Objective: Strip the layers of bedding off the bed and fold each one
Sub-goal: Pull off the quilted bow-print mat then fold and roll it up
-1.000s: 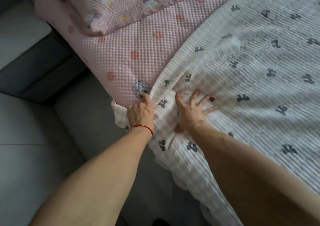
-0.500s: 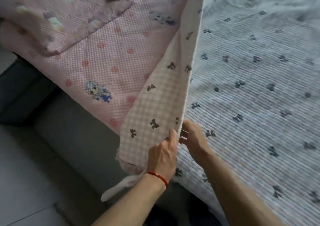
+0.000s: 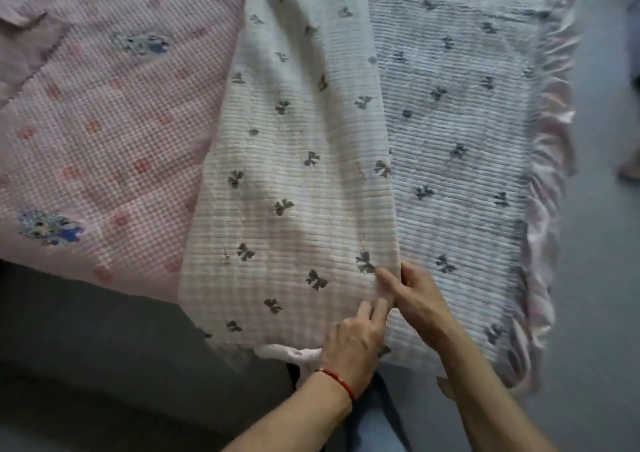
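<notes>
My left hand point(image 3: 349, 342) and right hand point(image 3: 417, 299) side by side, fingers of both pinching the bow-print quilt point(image 3: 294, 181) at its folded-back edge, quilt lying doubled across the pink checked sheet point(image 3: 104, 133), bed's near side.

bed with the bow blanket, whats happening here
A person is stripping the bed. Both hands pinch the near edge of the white bow-print blanket: the left hand, with a red string at the wrist, and the right hand close beside it. One side of the blanket is turned over onto itself, showing its checked underside. That leaves the pink checked sheet uncovered on the left. The blanket lies on the bed, not yet folded up.
</notes>
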`<state>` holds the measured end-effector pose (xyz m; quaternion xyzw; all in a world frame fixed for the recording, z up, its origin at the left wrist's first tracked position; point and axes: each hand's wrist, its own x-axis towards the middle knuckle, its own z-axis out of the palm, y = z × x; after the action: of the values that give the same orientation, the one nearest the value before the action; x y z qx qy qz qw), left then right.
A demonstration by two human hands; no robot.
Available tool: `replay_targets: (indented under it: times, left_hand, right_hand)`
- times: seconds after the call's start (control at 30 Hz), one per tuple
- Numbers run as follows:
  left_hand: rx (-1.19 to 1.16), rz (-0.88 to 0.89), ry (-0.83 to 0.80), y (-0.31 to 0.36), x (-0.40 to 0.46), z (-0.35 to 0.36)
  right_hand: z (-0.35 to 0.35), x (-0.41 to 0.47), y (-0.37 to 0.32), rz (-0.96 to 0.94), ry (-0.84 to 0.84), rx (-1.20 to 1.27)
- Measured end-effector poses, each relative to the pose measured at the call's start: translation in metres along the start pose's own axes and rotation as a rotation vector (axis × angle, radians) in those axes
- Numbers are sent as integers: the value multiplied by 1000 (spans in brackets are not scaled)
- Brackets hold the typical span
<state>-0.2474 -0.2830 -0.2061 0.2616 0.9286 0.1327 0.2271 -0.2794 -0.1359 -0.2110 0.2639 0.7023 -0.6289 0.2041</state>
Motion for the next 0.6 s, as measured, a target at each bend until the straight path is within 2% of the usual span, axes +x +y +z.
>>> replay_targets:
  times: [0.07,0.13,0.2,0.23,0.3,0.4,0.53,0.6]
  left_hand:
    - [-97,-18,-104,18,2,7]
    - [-190,-16,-317,27,6,13]
    - [-195,-39,-525,25,10,12]
    - [-148,-57,-576,24,7,6]
    - [-142,-136,-543,15,1,-8]
    - [-206,-175,-371,7,-15,-45]
    - [-314,-173,-168,19,-27,-102]
    - [-361,-114,-61,39,-32,-132]
  right_hand:
    - [-17,-8,21,-11,103,-42]
    - [-30,-10,43,39,193,-169]
    - [-36,-12,67,205,202,-293]
    - [-38,-18,77,310,178,-336]
    - [-37,-28,92,405,102,-438]
    - [-35,-61,92,375,63,-517]
    - [-30,-132,49,209,109,-346]
    - [-41,-175,12,150,152,-281]
